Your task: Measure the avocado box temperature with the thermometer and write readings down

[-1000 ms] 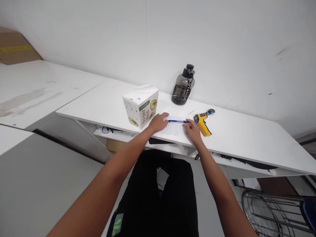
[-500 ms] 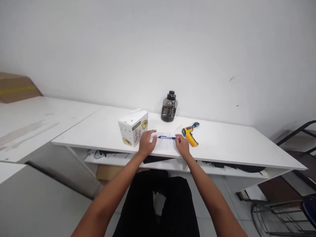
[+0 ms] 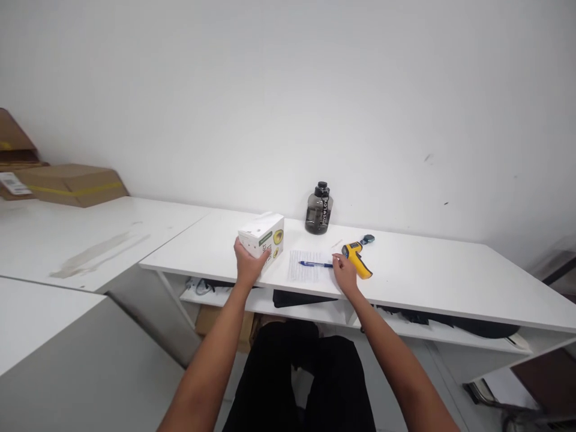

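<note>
A white box (image 3: 256,234) with avocado pictures and green lettering stands on the white table. My left hand (image 3: 249,264) is wrapped round its near end, thumb on the printed side and fingers on the left. A printed sheet of paper (image 3: 303,275) lies to the right of the box. Across the sheet lies a blue pen (image 3: 315,264). My right hand (image 3: 344,273) is closed at the pen's right end, with the fingertips hiding that end. Just beyond this hand is a yellow and black infrared thermometer gun (image 3: 359,261), lying on its side.
Against the wall stands a dark clear water bottle (image 3: 318,213). A small dark object (image 3: 368,239) lies by the thermometer's tip. Cardboard boxes (image 3: 81,183) sit at the far left. Beneath the tabletop, an open shelf (image 3: 256,300) holds cables and black items.
My left hand has gone from the paper's left edge to the box and closed round it. The right hand stays at the pen's end. The view has shifted left.
</note>
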`<control>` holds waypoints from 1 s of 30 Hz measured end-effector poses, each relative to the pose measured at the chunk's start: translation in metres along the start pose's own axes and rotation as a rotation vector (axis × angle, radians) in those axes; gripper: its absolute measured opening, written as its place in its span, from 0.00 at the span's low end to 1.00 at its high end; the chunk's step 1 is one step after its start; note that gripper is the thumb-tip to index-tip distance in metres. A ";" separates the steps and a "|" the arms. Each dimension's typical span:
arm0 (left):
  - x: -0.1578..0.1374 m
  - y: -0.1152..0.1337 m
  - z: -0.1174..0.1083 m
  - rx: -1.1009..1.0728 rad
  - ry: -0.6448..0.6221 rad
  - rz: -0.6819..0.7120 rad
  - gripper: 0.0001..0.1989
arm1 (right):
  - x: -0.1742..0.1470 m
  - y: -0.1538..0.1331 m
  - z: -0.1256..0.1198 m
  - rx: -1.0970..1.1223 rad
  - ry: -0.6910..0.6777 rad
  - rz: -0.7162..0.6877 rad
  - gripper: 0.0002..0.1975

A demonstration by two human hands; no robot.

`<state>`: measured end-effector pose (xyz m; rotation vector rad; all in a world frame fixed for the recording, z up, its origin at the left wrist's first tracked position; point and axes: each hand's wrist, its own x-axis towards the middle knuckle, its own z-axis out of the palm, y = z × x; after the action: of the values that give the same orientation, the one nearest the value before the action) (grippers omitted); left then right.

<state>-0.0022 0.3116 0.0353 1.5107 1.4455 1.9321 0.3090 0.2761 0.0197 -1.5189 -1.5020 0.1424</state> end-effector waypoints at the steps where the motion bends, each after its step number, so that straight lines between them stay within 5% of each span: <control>1: -0.001 -0.001 0.001 -0.019 0.001 -0.024 0.52 | 0.001 -0.001 -0.004 -0.054 0.037 -0.035 0.24; 4: -0.002 -0.004 0.001 -0.054 -0.035 -0.073 0.47 | 0.007 -0.002 -0.020 -0.300 0.128 -0.050 0.24; 6: -0.002 -0.005 0.000 -0.070 -0.042 -0.073 0.45 | 0.013 0.003 -0.030 -0.467 0.145 0.080 0.26; 10: -0.002 -0.005 0.000 -0.099 -0.044 -0.076 0.44 | 0.026 0.013 -0.049 -0.629 -0.128 0.314 0.29; 13: -0.001 0.004 -0.003 -0.090 -0.079 -0.104 0.42 | 0.037 0.011 -0.070 -0.626 -0.287 0.354 0.23; 16: 0.003 0.016 -0.018 -0.082 -0.108 -0.155 0.39 | 0.029 -0.002 -0.100 -0.365 -0.158 0.339 0.21; 18: -0.001 0.026 -0.035 -0.148 -0.067 -0.200 0.36 | 0.001 -0.015 -0.122 -0.035 -0.040 0.256 0.23; 20: -0.019 0.037 -0.056 -0.281 0.006 -0.258 0.33 | -0.049 -0.027 -0.142 0.223 -0.070 0.236 0.24; 25: -0.118 0.082 -0.092 -0.522 -0.037 -0.549 0.32 | -0.193 -0.068 -0.166 0.319 -0.631 0.309 0.21; 30: -0.174 0.120 -0.107 -0.572 -0.170 -0.749 0.31 | -0.217 -0.123 -0.173 0.308 -0.958 0.191 0.32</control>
<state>0.0168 0.0752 0.0437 0.7058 1.0344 1.5057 0.2855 -0.0205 0.0813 -1.3852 -1.9084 1.3001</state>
